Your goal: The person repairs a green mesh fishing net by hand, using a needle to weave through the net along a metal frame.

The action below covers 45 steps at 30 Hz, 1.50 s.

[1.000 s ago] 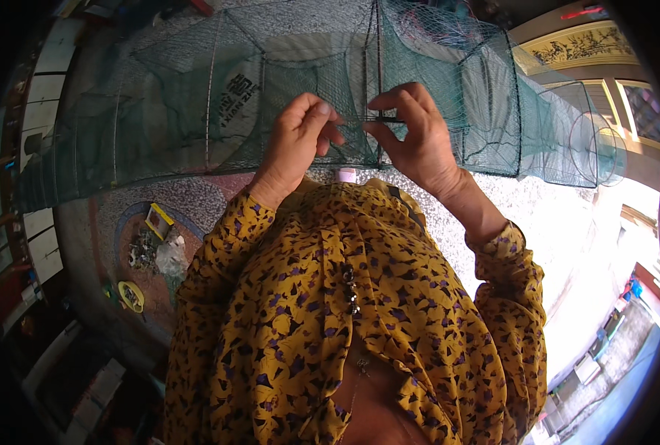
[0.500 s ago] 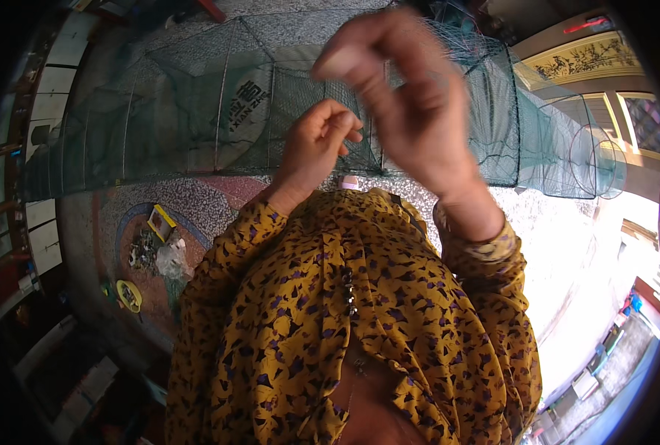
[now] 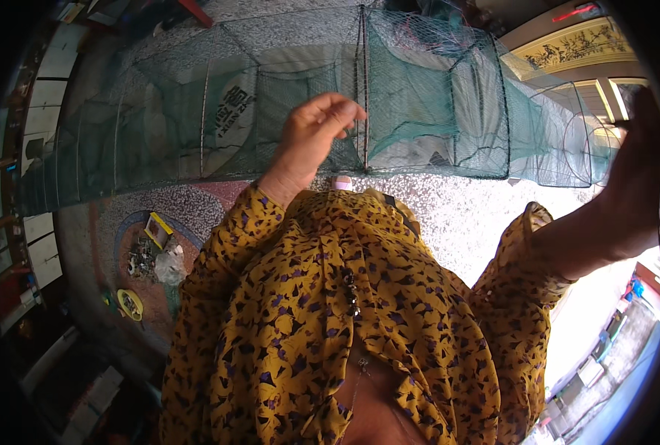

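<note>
Speckled floor (image 3: 449, 211) is showing on the near side of a green mesh net (image 3: 411, 104). Net's stretching crosswise in front of the yellow patterned shirt (image 3: 293, 297), long axis running left to right, with its tapering end (image 3: 560, 141) pointing right. Left hand (image 3: 319, 130) is curling narrow by the net's middle rib (image 3: 365, 148); can't tell if it's pinching mesh. Right hand (image 3: 636, 159) is showing dark beside the net's right end, grip impossible to tell.

On the speckled floor (image 3: 182, 202), a crumpled clear plastic bag (image 3: 171, 265) is seen near a yellow-edged box (image 3: 158, 230); a yellow basket (image 3: 139, 305) is placed apart.
</note>
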### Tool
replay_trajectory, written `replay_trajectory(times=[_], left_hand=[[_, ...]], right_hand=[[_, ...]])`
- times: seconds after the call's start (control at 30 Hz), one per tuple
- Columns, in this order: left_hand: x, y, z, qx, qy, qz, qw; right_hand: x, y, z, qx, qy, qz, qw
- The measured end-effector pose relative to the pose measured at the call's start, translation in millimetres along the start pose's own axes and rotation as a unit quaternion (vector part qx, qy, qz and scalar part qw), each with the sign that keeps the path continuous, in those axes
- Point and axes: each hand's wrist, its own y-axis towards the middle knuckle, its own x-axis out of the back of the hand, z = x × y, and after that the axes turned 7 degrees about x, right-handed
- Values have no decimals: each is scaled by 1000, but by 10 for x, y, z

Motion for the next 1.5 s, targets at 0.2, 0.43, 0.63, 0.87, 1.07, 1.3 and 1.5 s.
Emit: replay_trajectory(times=[0.2,0.43,0.63,0.87,1.07,1.3,1.5], left_hand=[[118,16,-119,25,-143,-55,988],[87,-34,-84,-2,-66,-36,997],[-21,-80,-40,-25,54,-49,997],[37,-21,9,18,28,-44,998],[175,-34,23,69,-97,-90,989],[222,-10,100,59,-148,-87,983],[113,11,-86,12,-83,-104,991]], right_hand=[[-1016,-864,-205,8,-98,386,917],[-1106,-1191,-316,-16,-221,460,860],[-1172,-1251,-310,-20,-193,447,873],[-1253,-1357,-348,-198,-73,370,905],[-1556,-1410,-282,-121,-8,352,928],[-1756,-1324,-154,24,-265,435,860],[-1858,-935,-121,-76,72,268,958]])
